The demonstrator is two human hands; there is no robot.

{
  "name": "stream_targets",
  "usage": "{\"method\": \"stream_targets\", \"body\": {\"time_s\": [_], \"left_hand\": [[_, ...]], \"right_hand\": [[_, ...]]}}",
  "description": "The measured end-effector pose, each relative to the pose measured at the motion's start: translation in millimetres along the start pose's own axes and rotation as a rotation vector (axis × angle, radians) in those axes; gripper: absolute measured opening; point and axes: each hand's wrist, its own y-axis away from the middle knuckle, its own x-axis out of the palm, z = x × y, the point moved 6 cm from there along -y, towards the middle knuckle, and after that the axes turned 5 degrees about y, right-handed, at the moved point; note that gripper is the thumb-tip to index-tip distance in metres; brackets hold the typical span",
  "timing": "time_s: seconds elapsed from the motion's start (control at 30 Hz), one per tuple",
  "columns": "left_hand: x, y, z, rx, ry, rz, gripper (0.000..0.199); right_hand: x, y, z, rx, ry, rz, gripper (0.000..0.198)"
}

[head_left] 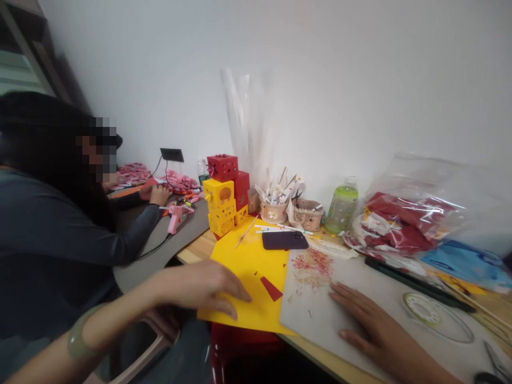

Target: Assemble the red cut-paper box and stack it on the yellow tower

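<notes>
My left hand (202,285) hovers over or rests on the near left edge of a yellow sheet (256,266); its thumb and fingers are apart, and I see nothing in its grasp. A red paper scrap (271,288) lies on the sheet, just right of the fingertips. Palm down and fingers stretched, my right hand (366,322) is on or just above a grey board (308,314). Beyond its fingertips, small red and tan shavings (314,266) are scattered on the board.
A dark phone (285,240) lies behind the sheet, near cut-out yellow boxes (220,208) and a red box (222,167). Scissors (496,362) and a tape roll (424,309) are at right. At left, a co-worker (60,224) sits near a pink glue gun (174,217).
</notes>
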Motion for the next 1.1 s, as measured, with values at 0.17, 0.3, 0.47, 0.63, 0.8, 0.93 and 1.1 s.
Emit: {"method": "stream_targets", "body": {"time_s": [0.17, 0.3, 0.47, 0.63, 0.8, 0.93, 1.1], "left_hand": [[-129, 29, 102, -0.081, 0.66, -1.246, 0.032], [-138, 9, 177, -0.226, 0.83, -1.327, 0.039], [-104, -26, 213, -0.289, 1.001, -1.123, 0.032], [-77, -40, 226, -0.283, 1.069, -1.012, 0.032], [-74, -38, 243, -0.314, 1.043, -1.093, 0.031], [-72, -25, 250, -0.38, 0.9, -1.297, 0.033], [-39, -1, 225, -0.454, 0.604, -1.362, 0.035]], "right_hand": [[-23, -28, 49, -0.045, -0.109, -0.094, 0.06], [-42, -81, 94, -0.114, -0.345, -0.118, 0.069], [-41, -141, 133, -0.155, -0.319, -0.09, 0.061], [-2, -129, 186, -0.316, -0.231, 0.043, 0.086], [51, -106, 221, -0.533, 0.177, 0.047, 0.073], [70, -105, 224, -0.559, 0.233, 0.016, 0.054], [69, -97, 223, -0.592, 0.256, -0.046, 0.052]]}}
